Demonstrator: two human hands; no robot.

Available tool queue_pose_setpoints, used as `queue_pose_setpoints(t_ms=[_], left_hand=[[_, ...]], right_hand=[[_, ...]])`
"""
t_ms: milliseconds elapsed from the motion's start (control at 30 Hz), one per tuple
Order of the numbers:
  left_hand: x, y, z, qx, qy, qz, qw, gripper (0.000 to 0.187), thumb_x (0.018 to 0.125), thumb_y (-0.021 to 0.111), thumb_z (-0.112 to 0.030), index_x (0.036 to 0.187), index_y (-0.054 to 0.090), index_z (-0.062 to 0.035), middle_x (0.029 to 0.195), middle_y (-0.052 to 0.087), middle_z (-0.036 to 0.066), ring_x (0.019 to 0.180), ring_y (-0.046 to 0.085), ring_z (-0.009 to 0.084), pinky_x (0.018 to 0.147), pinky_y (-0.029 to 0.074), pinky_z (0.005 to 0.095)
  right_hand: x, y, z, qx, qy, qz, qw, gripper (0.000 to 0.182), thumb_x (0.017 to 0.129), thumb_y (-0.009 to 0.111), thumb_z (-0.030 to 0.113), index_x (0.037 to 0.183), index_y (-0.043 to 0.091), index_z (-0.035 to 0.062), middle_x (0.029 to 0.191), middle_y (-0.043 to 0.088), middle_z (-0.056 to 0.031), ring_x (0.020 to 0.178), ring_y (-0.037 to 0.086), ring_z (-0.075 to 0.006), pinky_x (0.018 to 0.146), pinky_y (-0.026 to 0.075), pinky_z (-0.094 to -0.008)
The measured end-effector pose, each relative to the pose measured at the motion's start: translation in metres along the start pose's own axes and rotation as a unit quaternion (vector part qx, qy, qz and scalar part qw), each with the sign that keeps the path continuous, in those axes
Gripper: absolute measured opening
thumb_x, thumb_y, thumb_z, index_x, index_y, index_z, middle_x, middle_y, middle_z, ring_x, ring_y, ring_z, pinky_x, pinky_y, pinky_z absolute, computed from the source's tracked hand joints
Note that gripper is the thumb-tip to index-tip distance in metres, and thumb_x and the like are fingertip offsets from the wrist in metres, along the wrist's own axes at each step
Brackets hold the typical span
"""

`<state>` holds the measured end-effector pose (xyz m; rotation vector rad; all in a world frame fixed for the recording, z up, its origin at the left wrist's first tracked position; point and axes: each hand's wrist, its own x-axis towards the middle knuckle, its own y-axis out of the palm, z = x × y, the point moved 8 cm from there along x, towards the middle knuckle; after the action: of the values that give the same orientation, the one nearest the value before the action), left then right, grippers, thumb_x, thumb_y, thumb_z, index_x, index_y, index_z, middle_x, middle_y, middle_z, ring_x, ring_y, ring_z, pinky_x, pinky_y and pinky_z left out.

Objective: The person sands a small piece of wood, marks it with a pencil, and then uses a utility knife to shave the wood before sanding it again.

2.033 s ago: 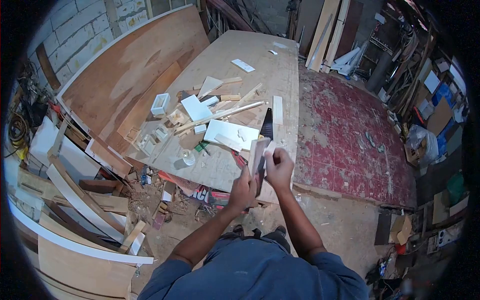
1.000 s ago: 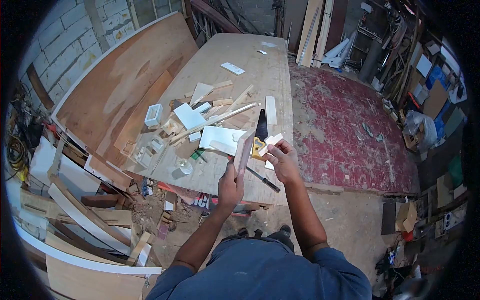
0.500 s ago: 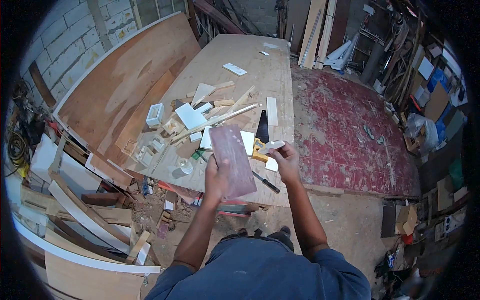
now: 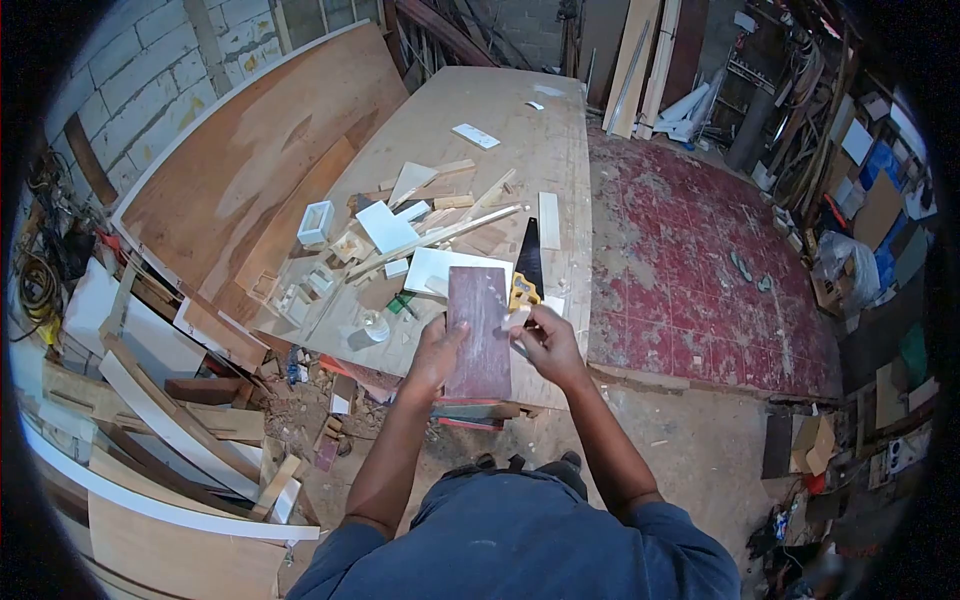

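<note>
My left hand [image 4: 434,352] is closed on the left edge of a rectangular reddish-brown board [image 4: 478,335], whose dusty face is turned up. A small pale wooden piece [image 4: 517,317] is pinched in my right hand [image 4: 551,345] and overlaps the board's right edge. Just beyond lies a handsaw [image 4: 526,275] with a yellow handle and dark blade. White panels [image 4: 428,272] are partly hidden behind the board. To the left on the table stands a clear jar [image 4: 375,327], with a small green object [image 4: 400,304] near it.
Offcuts, thin wooden strips [image 4: 440,242] and a small white box [image 4: 315,223] are spread over the plywood table [image 4: 500,100]. A large plywood sheet [image 4: 250,170] leans along its left side. Scrap wood is piled at lower left; a worn red floor [image 4: 700,240] lies right.
My right hand has moved left, bringing the pale piece to the board's edge. The board has turned more upright in view and shifted slightly. The black-handled tool at the table edge is now hidden.
</note>
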<state>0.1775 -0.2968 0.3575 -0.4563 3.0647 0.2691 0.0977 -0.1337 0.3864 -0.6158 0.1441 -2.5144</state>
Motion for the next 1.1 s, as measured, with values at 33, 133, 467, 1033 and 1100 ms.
queue_pose_setpoints(t_ms=[33, 133, 467, 1033, 1100], left_hand=[[-0.002, 0.005, 0.004, -0.023, -0.006, 0.033, 0.999, 0.033, 0.093, 0.052, -0.017, 0.119, 0.055, 0.0028, 0.102, 0.064, 0.007, 0.087, 0.06, 0.0128, 0.08, 0.048, 0.0284], [-0.001, 0.003, 0.006, -0.009, -0.014, 0.047, 0.999, 0.034, 0.093, 0.052, -0.017, 0.12, 0.054, 0.0037, 0.102, 0.063, 0.008, 0.088, 0.06, 0.0121, 0.08, 0.048, 0.0282], [-0.029, 0.014, -0.022, 0.299, 0.135, -0.067, 0.942, 0.039, 0.092, 0.052, -0.021, 0.124, 0.043, 0.0013, 0.087, 0.059, 0.029, 0.086, 0.059, 0.0464, 0.072, 0.045, 0.0477], [-0.053, 0.015, -0.012, 0.27, 0.23, -0.021, 0.935, 0.04, 0.093, 0.054, -0.014, 0.13, 0.046, -0.0008, 0.1, 0.064, 0.021, 0.09, 0.064, 0.0283, 0.075, 0.05, 0.0344], [-0.057, 0.017, -0.014, 0.272, 0.251, -0.011, 0.929, 0.04, 0.094, 0.054, -0.014, 0.13, 0.045, 0.0004, 0.095, 0.066, 0.016, 0.082, 0.064, 0.0179, 0.071, 0.049, 0.0281]], right_hand=[[0.002, -0.005, -0.002, -0.023, -0.017, -0.026, 0.999, 0.012, 0.085, 0.066, 0.007, 0.085, 0.057, -0.0014, 0.079, 0.056, -0.0073, 0.069, 0.055, -0.0122, 0.062, 0.046, -0.0266], [-0.003, -0.006, -0.002, -0.045, 0.007, -0.023, 0.999, 0.012, 0.084, 0.065, 0.007, 0.087, 0.058, -0.0013, 0.074, 0.056, -0.0061, 0.063, 0.051, -0.0126, 0.059, 0.044, -0.0273], [0.001, -0.031, -0.028, 0.208, 0.172, -0.178, 0.946, 0.013, 0.089, 0.059, 0.004, 0.099, 0.058, -0.0047, 0.088, 0.063, -0.0108, 0.073, 0.065, -0.0154, 0.062, 0.058, -0.0273], [-0.026, 0.001, -0.03, 0.407, 0.311, -0.095, 0.854, 0.018, 0.087, 0.064, 0.008, 0.097, 0.053, -0.002, 0.083, 0.06, -0.0097, 0.067, 0.064, -0.0161, 0.062, 0.06, -0.0258], [-0.027, 0.001, -0.028, 0.422, 0.296, -0.087, 0.853, 0.019, 0.087, 0.064, 0.008, 0.098, 0.053, -0.0018, 0.083, 0.06, -0.0094, 0.067, 0.064, -0.016, 0.062, 0.06, -0.0257]])
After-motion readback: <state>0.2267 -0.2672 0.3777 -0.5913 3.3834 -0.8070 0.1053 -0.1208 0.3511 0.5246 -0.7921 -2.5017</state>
